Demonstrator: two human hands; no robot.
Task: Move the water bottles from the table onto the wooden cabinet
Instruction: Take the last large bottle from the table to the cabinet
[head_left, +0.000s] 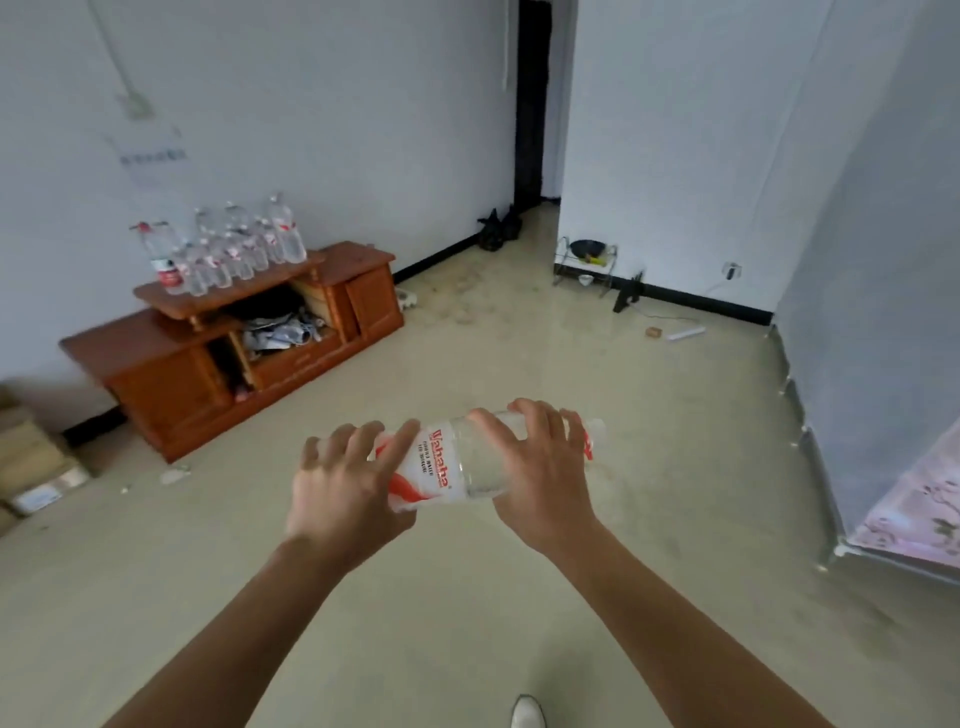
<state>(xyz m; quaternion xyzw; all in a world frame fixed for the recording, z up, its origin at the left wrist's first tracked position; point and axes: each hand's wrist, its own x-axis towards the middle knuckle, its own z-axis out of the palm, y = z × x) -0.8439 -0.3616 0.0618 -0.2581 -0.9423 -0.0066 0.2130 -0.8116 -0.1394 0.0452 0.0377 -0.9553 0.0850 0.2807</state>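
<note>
I carry one clear water bottle with a white and red label, lying sideways in front of me over the floor. My left hand grips its left end and my right hand grips its right half. The wooden cabinet stands against the left wall. On its raised top shelf stand several upright water bottles, clear with red and white labels. No table is in view.
Cardboard boxes lie at the far left by the wall. A dark doorway opens at the back, with black bags beside it. A wire rack stands by the right wall. A grey fabric wardrobe fills the right side.
</note>
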